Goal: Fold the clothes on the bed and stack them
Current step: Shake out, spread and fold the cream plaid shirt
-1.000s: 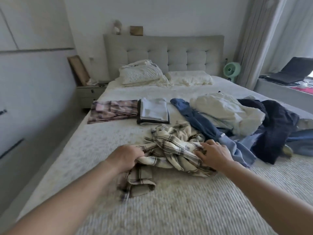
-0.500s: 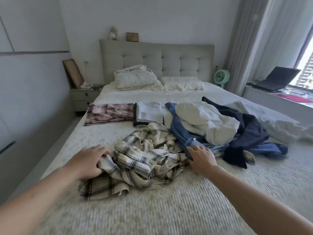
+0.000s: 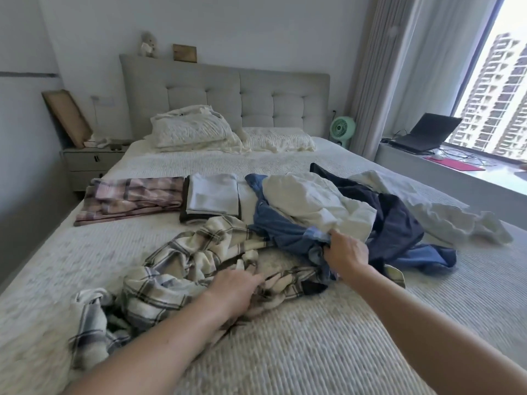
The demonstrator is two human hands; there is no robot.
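- My left hand [image 3: 233,289] lies flat, fingers together, on the crumpled cream-and-black plaid flannel shirt [image 3: 182,269] on the bed [image 3: 313,352].
- My right hand [image 3: 346,252] fingers pinch the blue denim garment [image 3: 285,232], just beyond.

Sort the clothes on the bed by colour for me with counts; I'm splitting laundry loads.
Pink plaid, folded: 1
White on dark, folded stack: 1
Cream plaid shirt: 1
Blue denim: 1
White garment: 1
Navy garment: 1
Total: 6; buried items cannot be counted.
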